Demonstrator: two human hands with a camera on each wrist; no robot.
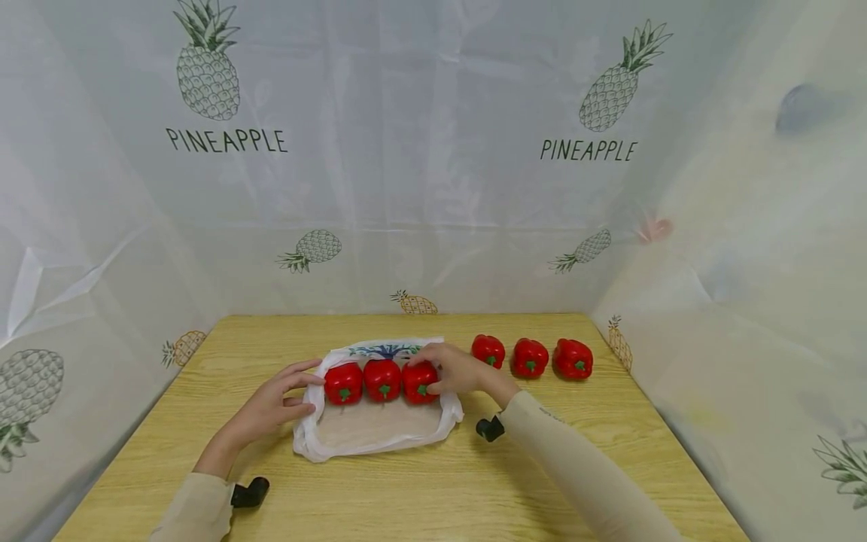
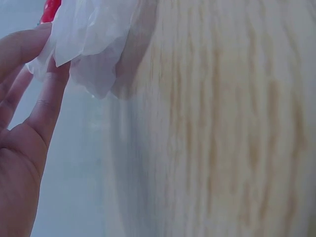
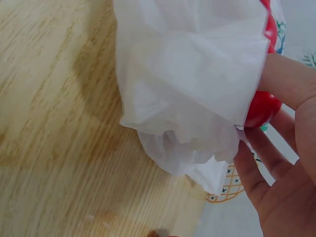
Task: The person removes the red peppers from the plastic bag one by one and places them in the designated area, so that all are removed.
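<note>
A white plastic bag (image 1: 379, 446) with a blue-green print along its back edge lies spread wide on the table. Inside, along the back, two red bell peppers, a left one (image 1: 343, 382) and a middle one (image 1: 382, 380), sit side by side with green stems facing forward. My right hand (image 1: 459, 369) grips a third red bell pepper (image 1: 418, 382) at the right end of this row, thumb in front and fingers over the top. With fairly straight fingers, my left hand (image 1: 271, 406) touches the bag's left rim; in the left wrist view, white plastic (image 2: 94, 34) lies against its fingertips.
To the right of the bag, three more red bell peppers stand in a row: a near-bag one (image 1: 488, 350), a centre one (image 1: 529, 358) and an outer one (image 1: 573, 359). The wooden table (image 1: 379, 504) is enclosed by pale sheets (image 1: 420, 181) printed with pineapples.
</note>
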